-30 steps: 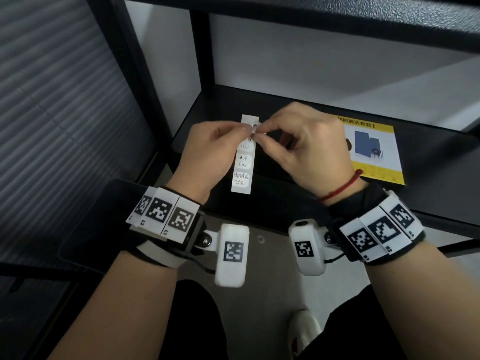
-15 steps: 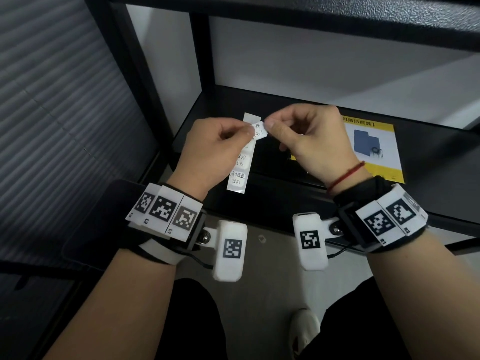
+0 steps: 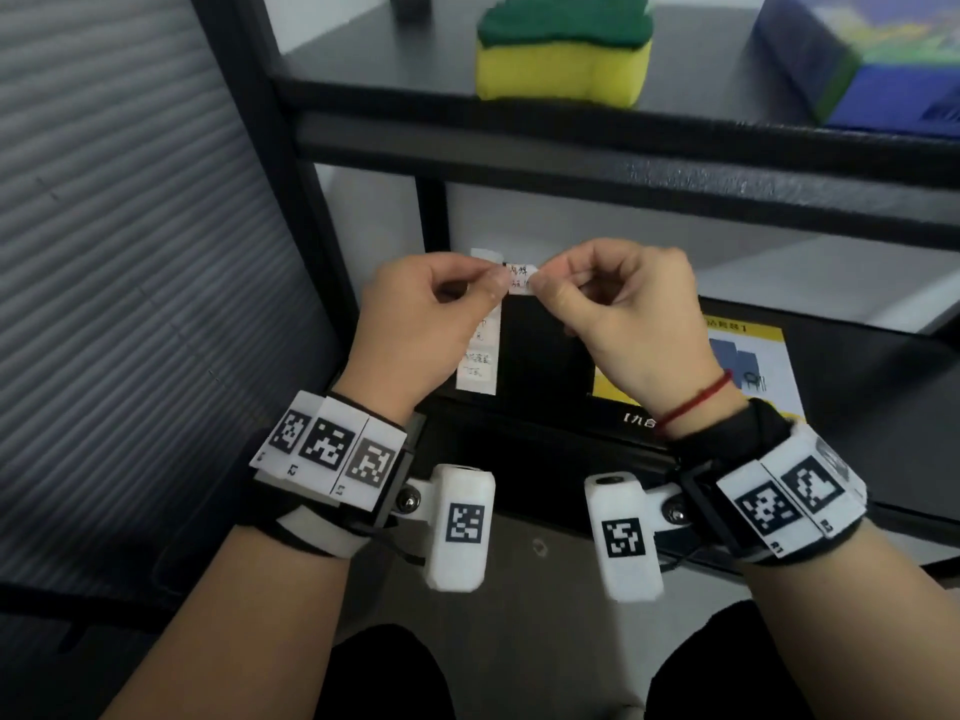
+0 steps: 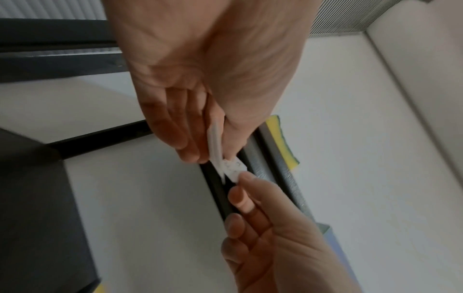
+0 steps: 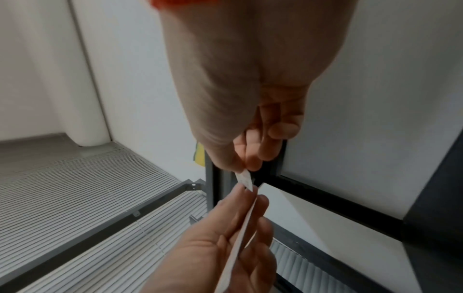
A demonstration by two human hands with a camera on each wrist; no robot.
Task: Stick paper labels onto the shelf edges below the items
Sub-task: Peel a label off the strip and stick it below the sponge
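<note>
My left hand [image 3: 470, 288] pinches the top of a white label strip [image 3: 480, 363] that hangs down with handwritten labels on it. My right hand [image 3: 556, 285] pinches a small handwritten paper label [image 3: 521, 279], partly peeled sideways off the strip's top. Both hands are held up in front of the lower shelf opening, below the upper shelf edge [image 3: 597, 148]. A yellow and green sponge [image 3: 563, 49] sits on the upper shelf above that edge. The left wrist view shows the label [image 4: 234, 168] between both hands' fingertips. In the right wrist view the strip [image 5: 238, 234] appears edge-on.
A blue box [image 3: 872, 59] stands at the upper shelf's right end. A yellow and white product card [image 3: 748, 363] lies on the lower shelf [image 3: 857, 387]. The black shelf post [image 3: 249, 148] rises at left, beside a grey slatted wall [image 3: 104, 252].
Both hands have risen with the strip, and the view has tilted up so the upper shelf and sponge appear. The label has come further off the strip toward the right.
</note>
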